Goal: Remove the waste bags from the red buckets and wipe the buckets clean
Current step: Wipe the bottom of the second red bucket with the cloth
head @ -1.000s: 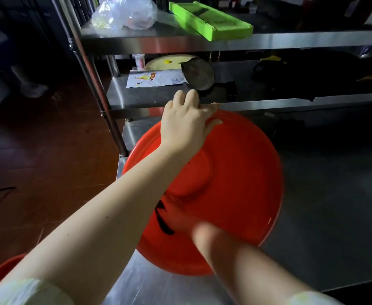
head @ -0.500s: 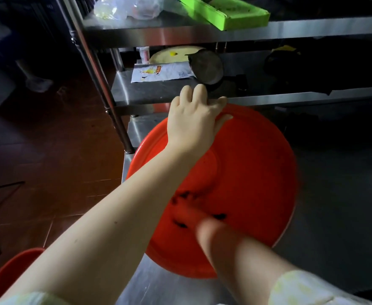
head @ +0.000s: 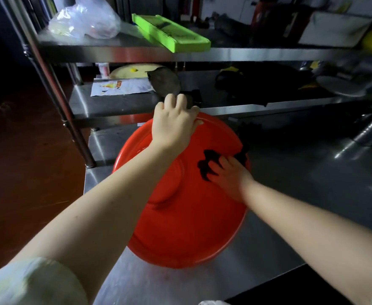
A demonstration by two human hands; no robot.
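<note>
A large red bucket [head: 187,216] stands tilted on its edge on the steel table [head: 279,234], its round underside facing me. My left hand [head: 173,124] grips the bucket's upper rim, fingers curled over the far edge. My right hand [head: 228,175] presses a dark cloth [head: 207,161] flat against the upper right part of the red surface. The cloth sticks out past my fingers on both sides. The inside of the bucket is hidden.
A steel shelf rack [head: 136,53] rises just behind the bucket. It carries a green tray [head: 172,34], a clear plastic bag [head: 86,20], a printed paper [head: 121,86] and dark items. Red-brown floor [head: 22,164] lies left of the table. A metal tube [head: 370,133] lies at the right.
My right hand with the cloth has moved from the lower middle of the bucket up and to the right. My left hand has kept its grip on the rim.
</note>
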